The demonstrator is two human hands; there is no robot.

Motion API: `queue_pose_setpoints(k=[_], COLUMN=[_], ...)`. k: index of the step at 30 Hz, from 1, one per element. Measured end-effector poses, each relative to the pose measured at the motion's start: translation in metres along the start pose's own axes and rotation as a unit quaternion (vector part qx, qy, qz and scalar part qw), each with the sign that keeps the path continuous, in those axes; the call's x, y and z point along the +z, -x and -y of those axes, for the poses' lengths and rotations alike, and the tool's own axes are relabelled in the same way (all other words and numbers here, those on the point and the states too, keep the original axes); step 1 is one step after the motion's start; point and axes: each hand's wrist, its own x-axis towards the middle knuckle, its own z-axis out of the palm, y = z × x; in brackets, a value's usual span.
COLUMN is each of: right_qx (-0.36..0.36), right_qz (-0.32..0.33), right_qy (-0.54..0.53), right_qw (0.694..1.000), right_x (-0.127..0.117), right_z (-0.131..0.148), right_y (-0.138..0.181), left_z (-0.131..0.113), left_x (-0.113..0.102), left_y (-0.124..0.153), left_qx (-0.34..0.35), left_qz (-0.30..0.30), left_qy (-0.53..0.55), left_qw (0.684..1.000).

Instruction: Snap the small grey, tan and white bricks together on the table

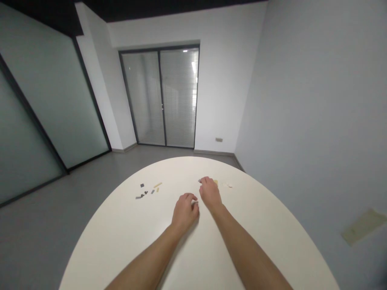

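Observation:
Near the middle of the round table, my left hand [185, 207] rests with curled fingers. A small pale sliver [195, 201] shows between its thumb and fingers; its kind is too small to tell. Farther forward and to the right, my right hand [210, 192] reaches down to the tabletop, its thumb a little apart from its bent fingers. At those fingertips lies a small grey piece [199, 181], seemingly touched by them. Partly hidden behind the right hand is a yellow piece [215, 182]. Small white pieces [228, 185] lie just to its right.
On the left of the white table [248, 225] are several small loose pieces: a dark square [142, 185], a yellow strip [157, 185], a grey piece [152, 191] and black bits [142, 195]. Beyond the table stand a glazed door [178, 100] and white walls.

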Motion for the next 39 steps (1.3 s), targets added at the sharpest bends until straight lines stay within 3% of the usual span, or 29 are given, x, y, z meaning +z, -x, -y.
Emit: queue_pose_setpoints(k=[4,8,13,17,21,27,34,39], right_qx=[-0.059,-0.072,-0.056,-0.045,-0.052,-0.063,-0.009,0.016], right_qz=[0.063,0.094,0.077,0.077,0.083,0.067,0.056,0.075], right_qy=[0.02,-0.034,-0.121,-0.144,-0.152,-0.168,-0.184,-0.175], right_qw=[0.996,0.992,0.988,0.986,0.983,0.982,0.981,0.982], right_x=[-0.016,-0.027,-0.033,-0.035,-0.037,-0.039,-0.04,-0.045], right_z=[0.003,-0.005,-0.014,-0.014,-0.013,-0.014,-0.014,-0.013], right_y=[0.019,0.045,0.069,0.074,0.072,0.074,0.075,0.075], left_z=[0.016,0.05,0.076,0.063,0.037,0.011,0.002,0.003], left_x=[-0.015,-0.039,-0.048,-0.042,-0.031,-0.016,-0.026,-0.027], left_y=[-0.013,-0.025,-0.03,-0.027,-0.018,-0.006,-0.002,0.0], left_qx=[-0.022,-0.083,-0.167,-0.068,0.032,0.183,0.223,0.162], left_qz=[-0.031,-0.075,-0.043,-0.024,0.042,0.121,0.169,0.139], left_qy=[-0.097,-0.25,-0.287,-0.251,-0.163,-0.07,0.004,-0.007], left_qw=[0.995,0.962,0.942,0.965,0.985,0.973,0.96,0.977])
